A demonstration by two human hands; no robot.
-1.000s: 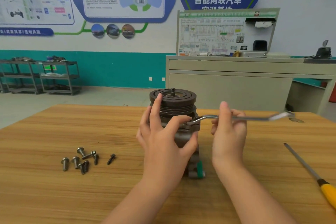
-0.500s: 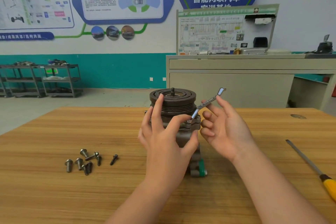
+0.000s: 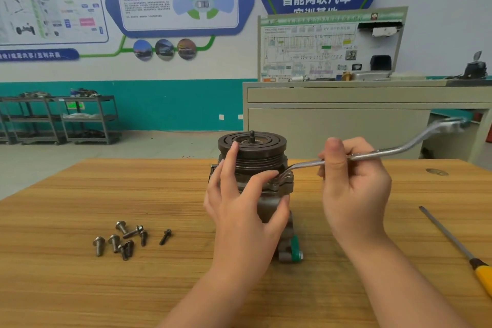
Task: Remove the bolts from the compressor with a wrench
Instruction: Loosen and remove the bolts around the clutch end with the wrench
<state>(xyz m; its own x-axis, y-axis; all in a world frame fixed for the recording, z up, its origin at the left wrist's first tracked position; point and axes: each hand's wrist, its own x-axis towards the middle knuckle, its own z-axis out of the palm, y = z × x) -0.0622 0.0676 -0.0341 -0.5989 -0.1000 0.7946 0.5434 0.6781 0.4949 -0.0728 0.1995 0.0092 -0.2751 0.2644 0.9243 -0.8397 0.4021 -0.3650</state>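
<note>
Since a half-second ago the right hand [image 3: 354,184] has closed around the stiff steel wrench [image 3: 372,153] mid-shaft, its ring seated just past the left hand [image 3: 239,202] fingertips, which clasp the heavy upright compressor [image 3: 253,157] on the table [image 3: 80,287].

The surface [image 3: 80,287] is a light wooden top with a lengthwise grain, and a small dark round mark [image 3: 436,172] shows near its far right corner. The compressor [image 3: 253,165] stands upright near the middle of it, pulley end up, with a green fitting [image 3: 295,246] at its base on the near side. To the left, well apart from the compressor, a cluster of loose bolts [image 3: 121,239] lies on the wood with one more bolt [image 3: 165,236] just beside it to the right, while a yellow-handled screwdriver [image 3: 452,241] lies diagonally near the right edge.
</note>
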